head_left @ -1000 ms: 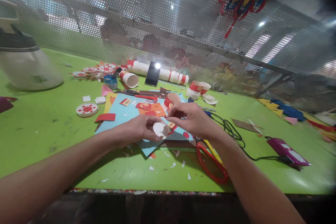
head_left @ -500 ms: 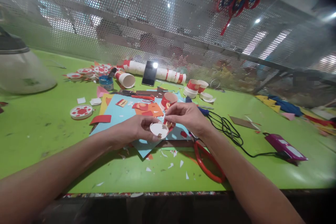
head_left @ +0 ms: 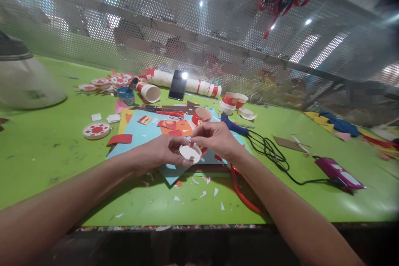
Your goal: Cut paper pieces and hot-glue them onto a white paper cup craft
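Note:
My left hand (head_left: 166, 150) is closed on the cut-down paper cup base (head_left: 189, 155), a shallow white disc with a low rim, thumb below and fingers at its far side. My right hand (head_left: 216, 138) is in a pinch at the base's far rim, on a small red-and-white paper strip (head_left: 191, 143). Whether that strip is part of the cup is hard to make out. Under both hands lies light blue paper (head_left: 134, 131). A red-and-white paper cup (head_left: 201, 117) stands just behind my right hand. Red-handled scissors (head_left: 246, 199) lie partly under my right forearm.
A blue glue gun (head_left: 235, 126) has its black cord running to a purple box (head_left: 339, 173). A decorated disc (head_left: 96, 130), a blue-lidded jar (head_left: 126, 96), a phone (head_left: 178, 84) and a row of stacked cups (head_left: 193, 86) stand around. Paper scraps litter the front edge.
My right fingers have shifted slightly left along the cup base's far rim. The base has tilted a little and moved slightly right. The scissors show less behind my forearm.

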Motion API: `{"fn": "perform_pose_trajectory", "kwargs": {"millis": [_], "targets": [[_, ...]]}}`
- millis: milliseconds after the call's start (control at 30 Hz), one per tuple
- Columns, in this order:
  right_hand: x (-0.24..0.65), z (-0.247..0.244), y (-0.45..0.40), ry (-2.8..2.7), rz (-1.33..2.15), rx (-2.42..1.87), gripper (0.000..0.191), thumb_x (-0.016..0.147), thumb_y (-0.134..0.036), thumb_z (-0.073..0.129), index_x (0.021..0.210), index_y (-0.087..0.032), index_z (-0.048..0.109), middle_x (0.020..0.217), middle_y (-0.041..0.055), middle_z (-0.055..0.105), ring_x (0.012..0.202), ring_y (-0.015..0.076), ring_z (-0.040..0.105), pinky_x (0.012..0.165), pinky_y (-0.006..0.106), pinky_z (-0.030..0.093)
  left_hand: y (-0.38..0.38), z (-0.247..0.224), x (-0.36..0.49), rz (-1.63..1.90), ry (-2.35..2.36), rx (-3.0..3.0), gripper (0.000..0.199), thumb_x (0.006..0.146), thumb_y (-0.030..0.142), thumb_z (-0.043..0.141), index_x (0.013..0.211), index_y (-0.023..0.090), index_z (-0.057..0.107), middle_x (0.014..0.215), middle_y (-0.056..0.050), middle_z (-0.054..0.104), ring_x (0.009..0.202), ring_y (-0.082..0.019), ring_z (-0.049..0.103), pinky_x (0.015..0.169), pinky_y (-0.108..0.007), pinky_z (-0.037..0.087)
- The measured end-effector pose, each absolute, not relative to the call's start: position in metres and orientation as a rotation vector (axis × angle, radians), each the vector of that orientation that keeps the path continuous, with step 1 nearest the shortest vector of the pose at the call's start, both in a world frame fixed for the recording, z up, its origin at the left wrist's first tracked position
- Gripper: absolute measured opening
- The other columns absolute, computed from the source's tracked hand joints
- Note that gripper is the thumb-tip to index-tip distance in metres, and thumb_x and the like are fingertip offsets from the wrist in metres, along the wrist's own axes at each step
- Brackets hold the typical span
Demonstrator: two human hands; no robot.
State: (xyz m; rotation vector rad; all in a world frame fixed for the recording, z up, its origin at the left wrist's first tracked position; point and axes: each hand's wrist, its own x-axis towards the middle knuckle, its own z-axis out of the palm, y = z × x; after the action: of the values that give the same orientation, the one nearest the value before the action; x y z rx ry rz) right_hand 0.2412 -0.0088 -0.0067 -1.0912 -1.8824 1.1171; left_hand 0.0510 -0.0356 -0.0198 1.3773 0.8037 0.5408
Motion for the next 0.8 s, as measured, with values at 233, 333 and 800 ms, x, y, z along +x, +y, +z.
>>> {"fn": "perform_pose_trajectory", "kwargs": {"millis": [233, 333, 800], "targets": [[0.2396, -0.0098, -0.0101, -1.907, 0.995, -1.093, 0.003, 0.066, -0.016, 0.064, 0.068, -0.013, 0.064, 0.058, -0.0015, 0.059, 0.049, 0.0085, 0.050, 0.048, 0.022, 0.042, -0.0358, -0.0203, 0.0499, 0.564, 0.832, 1.406, 0.042, 0.067, 0.023, 0.074, 0.108, 0.020, 0.066, 0.082, 0.002, 0.065, 0.073, -0.012, 0.054, 0.068, -0.023, 0.039], [0.2399, -0.0109, -0.0105, -1.939, 0.934, -1.078, 0.003, 0.067, -0.014, 0.063, 0.069, -0.013, 0.065, 0.059, -0.0011, 0.060, 0.050, 0.0086, 0.050, 0.049, 0.022, 0.042, -0.0362, -0.0204, 0.0495, 0.564, 0.841, 1.387, 0.041, 0.067, 0.024, 0.075, 0.107, 0.020, 0.067, 0.084, 0.001, 0.066, 0.075, -0.013, 0.056, 0.069, -0.023, 0.040], [0.2434, -0.0096, -0.0106, -2.123, 0.665, -0.958, 0.009, 0.069, -0.006, 0.061, 0.069, -0.013, 0.067, 0.065, 0.0008, 0.064, 0.059, 0.0101, 0.054, 0.057, 0.022, 0.044, -0.0356, -0.0220, 0.0496, 0.552, 0.816, 1.388, 0.042, 0.066, 0.028, 0.076, 0.107, 0.022, 0.067, 0.095, -0.001, 0.069, 0.087, -0.018, 0.060, 0.080, -0.028, 0.044]]}}
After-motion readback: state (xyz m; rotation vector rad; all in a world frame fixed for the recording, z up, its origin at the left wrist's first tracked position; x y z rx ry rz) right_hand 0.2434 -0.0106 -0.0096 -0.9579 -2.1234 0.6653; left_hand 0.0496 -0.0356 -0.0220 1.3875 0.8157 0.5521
